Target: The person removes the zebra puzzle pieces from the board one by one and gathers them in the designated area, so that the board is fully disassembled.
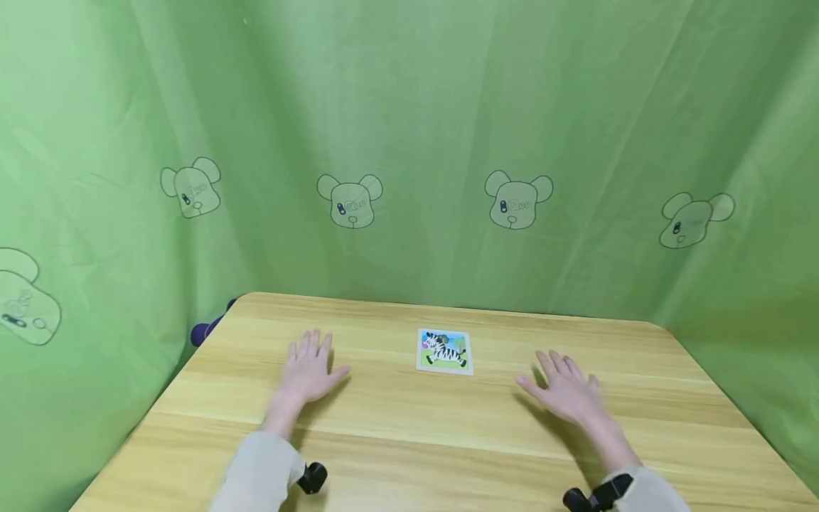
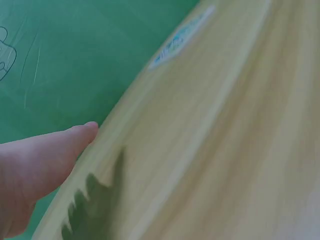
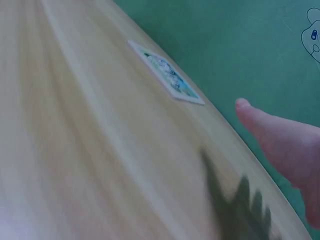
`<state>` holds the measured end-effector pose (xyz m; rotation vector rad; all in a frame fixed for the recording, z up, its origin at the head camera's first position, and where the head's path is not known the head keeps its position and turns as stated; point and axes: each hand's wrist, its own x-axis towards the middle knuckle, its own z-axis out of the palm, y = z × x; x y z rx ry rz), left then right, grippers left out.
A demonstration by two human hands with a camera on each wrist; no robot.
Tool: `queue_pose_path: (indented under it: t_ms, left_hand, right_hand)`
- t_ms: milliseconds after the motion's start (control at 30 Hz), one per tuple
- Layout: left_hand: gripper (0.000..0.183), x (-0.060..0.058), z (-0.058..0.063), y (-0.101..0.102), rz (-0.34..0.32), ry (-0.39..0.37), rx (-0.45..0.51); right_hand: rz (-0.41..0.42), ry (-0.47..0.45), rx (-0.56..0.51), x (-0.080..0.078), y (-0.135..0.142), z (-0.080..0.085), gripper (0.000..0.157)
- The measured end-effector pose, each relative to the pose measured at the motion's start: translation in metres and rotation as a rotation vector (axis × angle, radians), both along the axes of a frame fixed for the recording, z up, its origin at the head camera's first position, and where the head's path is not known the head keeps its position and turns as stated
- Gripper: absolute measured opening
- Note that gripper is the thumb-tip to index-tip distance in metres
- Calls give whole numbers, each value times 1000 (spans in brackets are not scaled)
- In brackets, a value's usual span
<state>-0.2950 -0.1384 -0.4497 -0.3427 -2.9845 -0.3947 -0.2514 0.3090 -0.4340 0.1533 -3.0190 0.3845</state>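
Note:
A square zebra picture (image 1: pixel 444 351) with a pale border lies flat toward the far side of the wooden table (image 1: pixel 409 419). To its left, my left hand (image 1: pixel 308 373) is held palm down with fingers spread, holding nothing. My right hand (image 1: pixel 566 391) is likewise spread to the right of the picture. Both hands cast shadows on the wood, and neither touches the picture. In the left wrist view the picture (image 2: pixel 181 38) looks small and slanted beyond the thumb (image 2: pixel 75 142). The right wrist view has the picture (image 3: pixel 167 72) left of the thumb (image 3: pixel 262 122).
A green curtain (image 1: pixel 435 128) printed with several bear heads hangs behind the table and along its sides. Past the table's far left corner a dark purple object (image 1: pixel 201 333) shows partly. Black wrist devices (image 1: pixel 313 478) sit at both pale sleeves (image 1: pixel 256 473).

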Motion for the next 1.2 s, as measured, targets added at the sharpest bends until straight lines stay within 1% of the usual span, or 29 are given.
queue_pose_path:
  t_ms: [67, 200, 300, 400, 433, 500, 567, 633, 700, 833, 933, 1067, 1200]
  left_hand:
    - [85, -5, 2, 12, -21, -42, 59]
    - [88, -12, 3, 41, -57, -97, 184]
    - [87, -16, 2, 65, -74, -125, 333]
    - [86, -18, -3, 88, -74, -163, 490]
    - [85, -19, -5, 95, -73, -179, 524]
    - [85, -19, -7, 108, -68, -199, 562]
    - [85, -19, -9, 118, -72, -201, 572]
    - [84, -19, -11, 127, -86, -196, 561]
    - [83, -19, -13, 134, -119, -182, 548]
    - [81, -14, -12, 144, -188, -183, 493]
    - [81, -12, -10, 146, -201, -189, 471]
    - [80, -11, -12, 143, -220, -174, 466]
    - [79, -5, -15, 138, -251, -171, 462]
  right_hand:
    - [23, 8, -81, -6, -6, 2, 86]
    - [92, -1, -308, -20, -20, -3, 81]
    - [110, -43, -460, -31, -35, -10, 81]
    - [94, -75, -546, -38, -52, -16, 81]
    - [85, -80, -560, -41, -57, -18, 81]
    - [68, -86, -586, -44, -67, -21, 79]
    - [55, -86, -592, -47, -77, -24, 78]
    - [53, -85, -595, -48, -84, -27, 77]
    - [65, -79, -581, -49, -89, -29, 76]
    - [91, -61, -548, -48, -94, -30, 75]
    - [105, -55, -541, -46, -95, -29, 72]
    - [111, -60, -548, -42, -95, -29, 70]
    - [107, -55, -538, -33, -96, -30, 69]
